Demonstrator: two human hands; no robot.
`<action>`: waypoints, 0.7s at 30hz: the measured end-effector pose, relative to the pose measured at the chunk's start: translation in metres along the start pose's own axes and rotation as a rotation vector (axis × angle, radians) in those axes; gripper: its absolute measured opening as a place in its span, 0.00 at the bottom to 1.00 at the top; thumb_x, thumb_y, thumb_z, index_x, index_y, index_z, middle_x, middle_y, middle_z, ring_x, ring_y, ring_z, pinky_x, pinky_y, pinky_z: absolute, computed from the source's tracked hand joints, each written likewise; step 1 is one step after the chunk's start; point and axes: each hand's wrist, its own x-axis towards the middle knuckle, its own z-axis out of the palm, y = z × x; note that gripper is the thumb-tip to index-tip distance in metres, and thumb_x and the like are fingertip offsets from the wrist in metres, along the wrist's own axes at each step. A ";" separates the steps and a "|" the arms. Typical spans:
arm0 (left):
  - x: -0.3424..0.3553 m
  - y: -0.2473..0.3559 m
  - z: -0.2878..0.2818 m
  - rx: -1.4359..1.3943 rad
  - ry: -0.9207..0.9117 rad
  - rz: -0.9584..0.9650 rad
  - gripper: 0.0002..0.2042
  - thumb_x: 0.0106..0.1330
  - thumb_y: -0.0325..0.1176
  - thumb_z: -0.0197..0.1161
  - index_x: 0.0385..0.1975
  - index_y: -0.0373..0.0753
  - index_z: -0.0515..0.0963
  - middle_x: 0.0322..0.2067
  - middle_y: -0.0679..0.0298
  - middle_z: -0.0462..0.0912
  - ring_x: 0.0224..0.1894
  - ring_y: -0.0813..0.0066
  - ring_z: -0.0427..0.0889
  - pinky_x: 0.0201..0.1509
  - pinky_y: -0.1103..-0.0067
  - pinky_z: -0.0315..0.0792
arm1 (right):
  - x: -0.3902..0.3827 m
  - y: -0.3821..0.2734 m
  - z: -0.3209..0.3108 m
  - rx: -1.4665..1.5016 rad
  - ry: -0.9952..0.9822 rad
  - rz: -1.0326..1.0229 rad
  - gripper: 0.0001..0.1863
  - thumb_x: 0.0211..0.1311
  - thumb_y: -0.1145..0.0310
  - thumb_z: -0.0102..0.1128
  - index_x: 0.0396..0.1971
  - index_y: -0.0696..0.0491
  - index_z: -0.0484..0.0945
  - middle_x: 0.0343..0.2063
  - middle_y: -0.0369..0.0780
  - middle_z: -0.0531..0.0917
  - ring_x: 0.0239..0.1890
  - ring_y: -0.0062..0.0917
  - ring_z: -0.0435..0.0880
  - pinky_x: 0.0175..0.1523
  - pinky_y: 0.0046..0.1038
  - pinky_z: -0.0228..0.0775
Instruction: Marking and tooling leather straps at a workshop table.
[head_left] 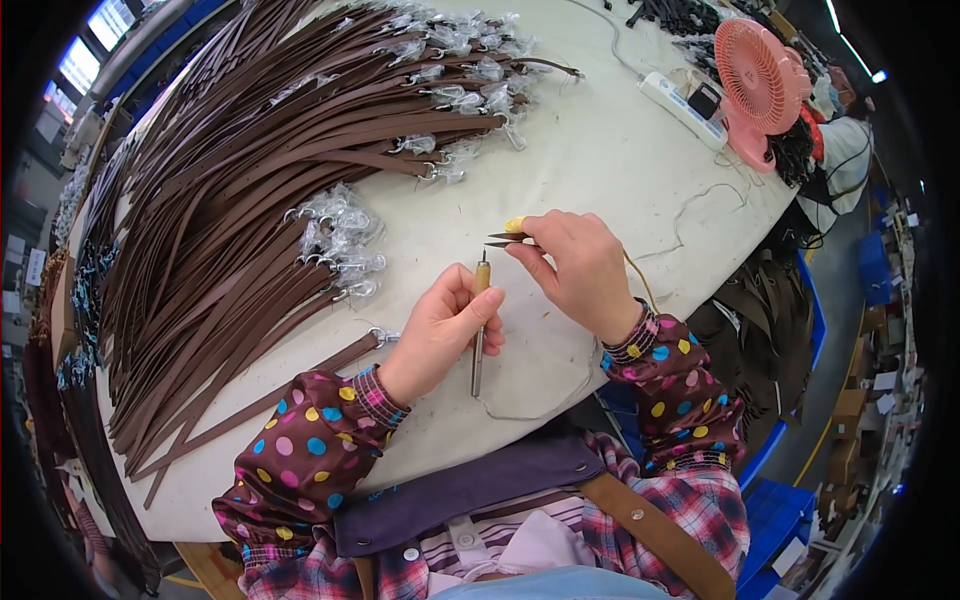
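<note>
My left hand (pixel 458 315) is closed around a slim pen-like tool (pixel 482 273) with a yellowish grip, a metal shaft below and a thin tip pointing up. A thin cord lies by its lower end. My right hand (pixel 580 262) grips small thread snips (pixel 508 241), their two dark pointed blades slightly apart and close to the tool's tip. Something yellow covers a right fingertip. Left of my left hand, a single brown strap (pixel 340 356) with a metal clip lies on the pale table (pixel 570 130).
Bundles of brown straps (pixel 240 190) with plastic-wrapped clips (pixel 340 235) cover the table's left side. At the far right stand a pink fan (pixel 755 75) and a white power strip (pixel 683 110). Dark straps (pixel 765 330) hang beyond the right edge, beside blue bins (pixel 780 520).
</note>
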 end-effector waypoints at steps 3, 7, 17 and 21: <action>0.001 -0.002 -0.001 0.016 0.011 0.011 0.08 0.71 0.36 0.55 0.34 0.42 0.64 0.24 0.66 0.76 0.25 0.79 0.77 0.29 0.82 0.73 | 0.000 -0.002 -0.001 -0.011 -0.022 -0.017 0.10 0.56 0.64 0.65 0.34 0.51 0.76 0.21 0.34 0.76 0.22 0.27 0.76 0.29 0.28 0.62; 0.001 -0.002 0.001 0.019 0.019 0.014 0.09 0.71 0.35 0.55 0.33 0.41 0.64 0.24 0.66 0.76 0.24 0.79 0.76 0.28 0.81 0.73 | -0.001 -0.002 -0.002 -0.025 -0.033 -0.022 0.10 0.56 0.64 0.64 0.35 0.51 0.76 0.21 0.34 0.76 0.22 0.26 0.76 0.29 0.28 0.62; 0.002 -0.002 0.001 0.004 0.031 0.015 0.11 0.69 0.34 0.59 0.32 0.39 0.63 0.24 0.67 0.75 0.24 0.82 0.76 0.28 0.83 0.73 | -0.002 -0.002 -0.002 -0.046 -0.053 -0.017 0.10 0.56 0.64 0.64 0.35 0.51 0.77 0.21 0.33 0.75 0.22 0.26 0.75 0.28 0.28 0.62; 0.002 -0.002 0.001 0.013 0.035 0.017 0.11 0.69 0.34 0.58 0.32 0.39 0.63 0.24 0.67 0.75 0.24 0.82 0.76 0.28 0.83 0.73 | -0.001 -0.002 -0.002 -0.048 -0.052 -0.015 0.10 0.56 0.64 0.64 0.35 0.51 0.77 0.20 0.33 0.75 0.21 0.26 0.75 0.28 0.28 0.62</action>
